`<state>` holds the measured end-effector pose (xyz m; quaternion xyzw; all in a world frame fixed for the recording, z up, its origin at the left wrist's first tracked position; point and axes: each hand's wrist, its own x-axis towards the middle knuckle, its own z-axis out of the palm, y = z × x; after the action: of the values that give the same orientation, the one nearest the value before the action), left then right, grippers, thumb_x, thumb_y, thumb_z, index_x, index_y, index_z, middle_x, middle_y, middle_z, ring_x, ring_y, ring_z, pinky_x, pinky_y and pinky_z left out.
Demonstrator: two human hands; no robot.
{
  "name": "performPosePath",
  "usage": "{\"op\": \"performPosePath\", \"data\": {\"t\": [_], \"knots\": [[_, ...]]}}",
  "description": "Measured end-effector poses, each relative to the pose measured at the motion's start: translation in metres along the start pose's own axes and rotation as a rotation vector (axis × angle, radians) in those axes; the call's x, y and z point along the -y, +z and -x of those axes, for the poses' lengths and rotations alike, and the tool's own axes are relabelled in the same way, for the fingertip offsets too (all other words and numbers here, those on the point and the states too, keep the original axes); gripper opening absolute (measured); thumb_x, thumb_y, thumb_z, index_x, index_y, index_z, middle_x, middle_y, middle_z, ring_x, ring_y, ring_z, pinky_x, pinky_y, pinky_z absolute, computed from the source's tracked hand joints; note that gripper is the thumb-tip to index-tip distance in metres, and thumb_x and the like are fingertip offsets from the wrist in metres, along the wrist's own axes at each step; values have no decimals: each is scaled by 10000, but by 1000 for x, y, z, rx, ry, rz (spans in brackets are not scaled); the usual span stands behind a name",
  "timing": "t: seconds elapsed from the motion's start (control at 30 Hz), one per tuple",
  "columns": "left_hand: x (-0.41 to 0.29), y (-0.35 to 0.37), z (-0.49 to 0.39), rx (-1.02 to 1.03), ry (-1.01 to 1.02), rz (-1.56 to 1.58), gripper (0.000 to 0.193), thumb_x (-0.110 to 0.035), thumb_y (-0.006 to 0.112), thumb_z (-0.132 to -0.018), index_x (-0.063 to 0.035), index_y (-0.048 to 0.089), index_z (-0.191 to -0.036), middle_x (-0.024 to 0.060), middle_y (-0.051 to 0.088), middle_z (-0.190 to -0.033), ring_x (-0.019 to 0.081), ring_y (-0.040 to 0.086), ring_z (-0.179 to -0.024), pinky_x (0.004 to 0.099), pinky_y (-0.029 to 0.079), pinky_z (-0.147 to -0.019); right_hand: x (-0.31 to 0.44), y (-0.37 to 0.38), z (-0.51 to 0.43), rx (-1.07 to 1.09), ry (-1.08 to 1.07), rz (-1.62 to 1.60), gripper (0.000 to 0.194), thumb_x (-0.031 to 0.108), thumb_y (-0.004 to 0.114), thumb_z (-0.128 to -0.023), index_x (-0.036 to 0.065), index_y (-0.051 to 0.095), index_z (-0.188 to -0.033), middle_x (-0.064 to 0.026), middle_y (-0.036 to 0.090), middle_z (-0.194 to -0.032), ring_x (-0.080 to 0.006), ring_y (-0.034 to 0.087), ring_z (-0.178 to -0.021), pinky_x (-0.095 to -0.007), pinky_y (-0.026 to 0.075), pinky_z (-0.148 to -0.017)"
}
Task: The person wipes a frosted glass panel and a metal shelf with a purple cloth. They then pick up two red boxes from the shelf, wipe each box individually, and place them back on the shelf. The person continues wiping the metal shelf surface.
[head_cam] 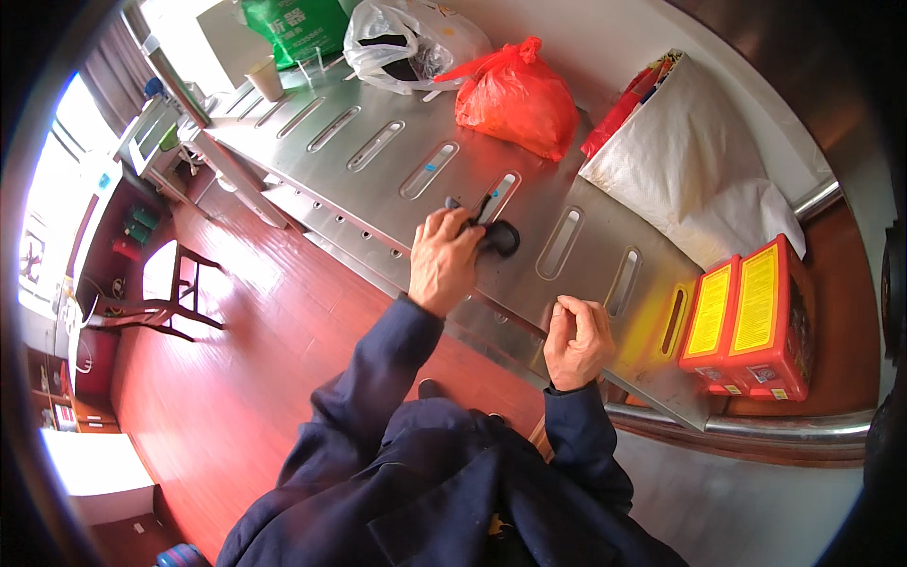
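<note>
My left hand is over a slotted stainless steel shelf, its fingers curled on a small black object. A round dark part of that object sticks out to the right of my knuckles, and a thin dark piece reaches past them towards a slot. My fingers cover the rest, so I cannot tell exactly what it is. At the shelf's front edge is my right hand, with thumb and fingers drawn together. Nothing shows between them.
Along the shelf's back sit a red plastic bag, a white plastic bag, a green bag and a paper cup. A white woven sack and red boxes with yellow labels are at right. A chair stands left.
</note>
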<state>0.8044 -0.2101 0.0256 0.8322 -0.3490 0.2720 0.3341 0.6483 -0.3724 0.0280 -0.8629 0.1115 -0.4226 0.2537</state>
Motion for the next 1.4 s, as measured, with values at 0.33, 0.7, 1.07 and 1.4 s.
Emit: {"op": "performPosePath", "data": {"t": [0.33,0.7,1.07,1.4], "knots": [[-60,15,35,-63,-154,-3,322,-11,738,-683,-124,741,-985,36,652,-1219,318,541,-1226,455,426,-968,-6,-5,2,85,-95,-81,124,97,704,-855,99,700,-979,-57,659,-846,-290,646,-800,-411,518,-711],[-140,62,98,-546,-579,408,456,143,654,-676,-82,705,-1069,167,565,-1263,370,547,-1225,422,467,-1030,-14,-4,11,135,-129,-159,233,111,694,-866,83,682,-1097,-37,638,-821,-267,628,-779,-405,501,-720],[-77,60,80,-703,-756,390,366,64,679,-769,-78,691,-1107,183,529,-1295,356,553,-1223,400,452,-1043,-11,-3,8,110,-194,-47,99,114,686,-867,96,710,-960,-36,657,-838,-260,640,-786,-398,498,-713],[-18,59,77,-777,-962,690,140,-92,744,-934,-67,676,-1054,6,585,-947,106,574,-770,280,482,-656,-5,3,6,86,-196,-24,68,123,689,-869,113,714,-931,-28,655,-829,-248,642,-774,-390,495,-700]]}}
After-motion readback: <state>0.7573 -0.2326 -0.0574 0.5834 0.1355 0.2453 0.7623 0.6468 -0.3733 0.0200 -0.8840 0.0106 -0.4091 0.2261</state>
